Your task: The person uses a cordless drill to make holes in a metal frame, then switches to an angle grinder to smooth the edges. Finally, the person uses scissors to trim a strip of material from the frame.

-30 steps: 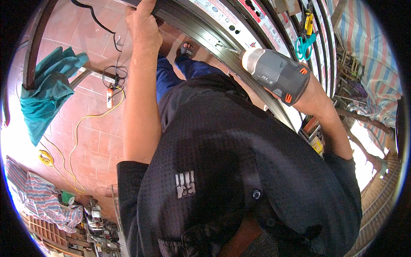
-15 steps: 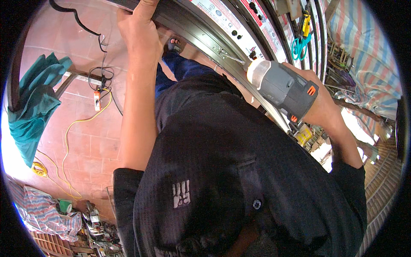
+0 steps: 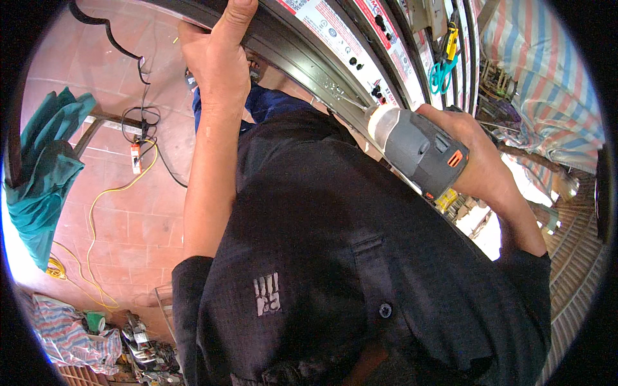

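We see a person in a black, short-sleeved shirt (image 3: pixel 309 244) at close quarters with dark, long metal bars. At 11 o'clock the left hand (image 3: pixel 219 71) has its grip clamped on the bars' edge, thumb on top, a hold that looks meant to keep the metal steady. At 2 o'clock the right hand (image 3: pixel 479 151) wraps its grip around the back of a grey-and-black power drill with orange vents (image 3: pixel 418 151); most of its fingers are hidden from us. The drill slants toward 11 o'clock, apparently so that its thin metal bit (image 3: pixel 353 101) meets the olive-dark metal bar (image 3: pixel 302 67), where bright, crumbly shavings (image 3: pixel 335 89) lie by the tip. We cannot tell whether the tip touches.

Between 1 and 2 o'clock, teal-handled scissors (image 3: pixel 441 77) and a yellow-and-black hand tool (image 3: pixel 452 42) rest among white, printed strips (image 3: pixel 328 29), perhaps parked there for easy reach. A yellow, looping cord (image 3: pixel 94 212) trails over the reddish tiled floor (image 3: pixel 148 225) at 9 o'clock, seemingly away from our worker's feet.
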### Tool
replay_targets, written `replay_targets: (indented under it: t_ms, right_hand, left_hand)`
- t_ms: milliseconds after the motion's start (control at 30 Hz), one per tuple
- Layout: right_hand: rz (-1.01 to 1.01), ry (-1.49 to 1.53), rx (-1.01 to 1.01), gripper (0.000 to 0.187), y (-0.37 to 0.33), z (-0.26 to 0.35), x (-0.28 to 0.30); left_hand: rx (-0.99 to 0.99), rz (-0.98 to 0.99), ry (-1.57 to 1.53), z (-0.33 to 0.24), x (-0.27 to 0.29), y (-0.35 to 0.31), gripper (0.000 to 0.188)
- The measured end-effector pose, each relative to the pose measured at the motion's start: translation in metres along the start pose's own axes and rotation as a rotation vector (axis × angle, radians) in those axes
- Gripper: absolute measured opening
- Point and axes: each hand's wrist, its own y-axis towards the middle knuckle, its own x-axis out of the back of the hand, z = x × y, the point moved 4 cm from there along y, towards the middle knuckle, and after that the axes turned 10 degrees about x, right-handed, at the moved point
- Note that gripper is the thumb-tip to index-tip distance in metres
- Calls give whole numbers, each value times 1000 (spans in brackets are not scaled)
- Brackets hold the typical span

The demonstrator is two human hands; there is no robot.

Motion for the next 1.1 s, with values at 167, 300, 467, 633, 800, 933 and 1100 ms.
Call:
replay_targets:
  t_ms: [167,300,467,633,800,933,1100]
  right_hand:
    - [-58,-96,100,52,2,10,5]
    - [-13,-138,80,58,5,9,4]
    - [6,-152,172,45,8,-3,7]
    - [-27,-280,206,35,39,6,-2]
    - [13,-235,117,46,37,-11,4]
    - [-78,72,204,62,-21,-39,17]
    - [-245,116,207,57,-45,-70,-20]
  left_hand:
    - [-38,-39,11,16,8,1,68]
    - [-46,-9,-95,33,22,24,64]
    - [69,-28,-99,45,33,17,58]
    - [44,-41,4,27,24,11,47]
    - [3,-89,27,23,26,15,55]
    - [5,-104,187,29,29,10,59]
    - [28,-18,75,29,28,13,59]
